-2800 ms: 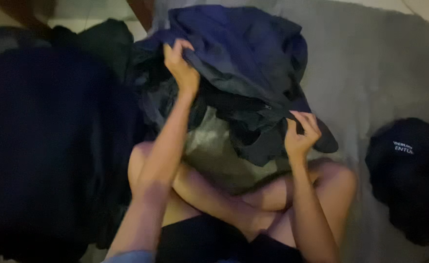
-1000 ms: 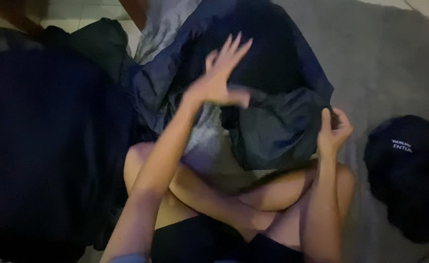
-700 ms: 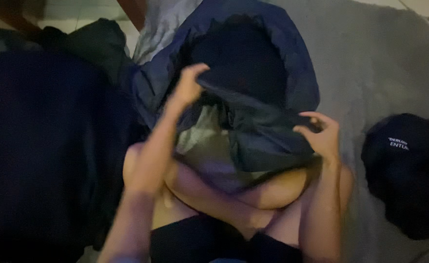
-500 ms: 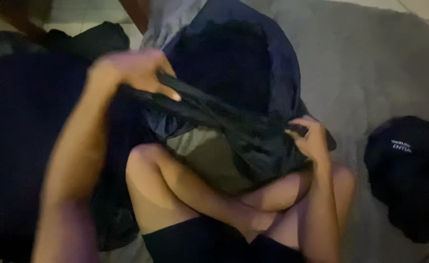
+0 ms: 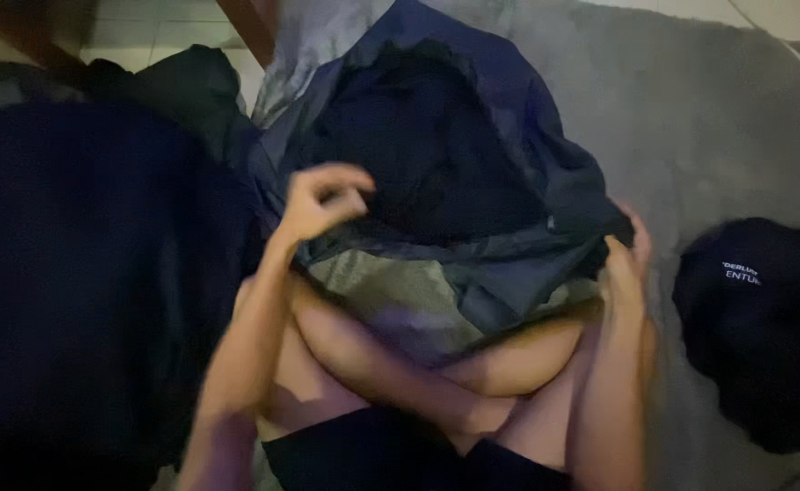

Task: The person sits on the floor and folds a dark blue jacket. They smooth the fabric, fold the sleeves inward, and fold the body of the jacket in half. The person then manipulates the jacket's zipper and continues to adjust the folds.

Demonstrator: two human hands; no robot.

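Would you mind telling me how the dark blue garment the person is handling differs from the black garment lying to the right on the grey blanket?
The dark blue garment is spread open across the person's crossed legs, while the black garment lies bunched in a compact heap on the grey blanket. The blue one shows a grey-green inner layer; the black one bears small white lettering. The left hand and right hand grip the blue one; nothing touches the black one. Both are dark fabric.

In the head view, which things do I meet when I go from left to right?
Dark clothing pile → left hand → dark blue jacket → right hand → folded black garment, on the grey blanket.
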